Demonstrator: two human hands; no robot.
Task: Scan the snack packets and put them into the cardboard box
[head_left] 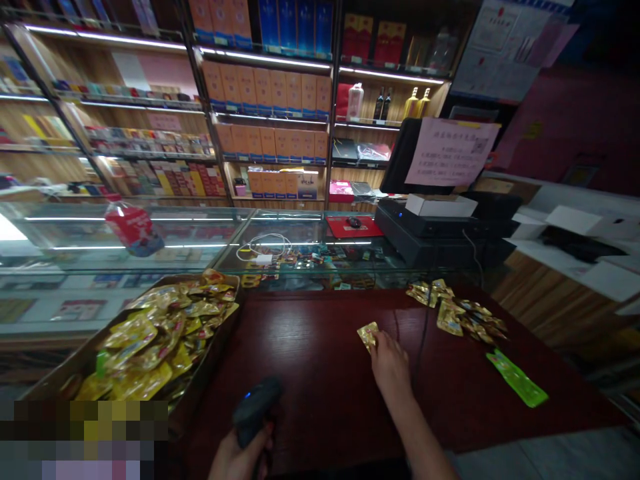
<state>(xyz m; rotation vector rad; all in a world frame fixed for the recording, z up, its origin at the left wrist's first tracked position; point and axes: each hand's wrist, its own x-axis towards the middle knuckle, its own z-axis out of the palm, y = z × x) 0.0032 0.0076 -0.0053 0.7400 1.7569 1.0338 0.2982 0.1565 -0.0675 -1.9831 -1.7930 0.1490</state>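
Currently, the left hand [240, 457], at the lower middle of the frame, is wrapped around a dark handheld barcode scanner [257, 408], while the right hand [393, 365], just right of centre, pinches a gold foil packet [367, 335] over the counter [310, 373]; whether that packet is lifted clear cannot be told. Farther right lie a loose heap of similar gold packets [473, 320] and, below it, one green packet [517, 379]. At the left of the frame, a cardboard box [207, 359] is well filled with many more gold packets [160, 333]. Judging by this, the work seems partway along: the heap may be the portion handled and the boxful the portion left, though nothing shows which packets have been scanned.
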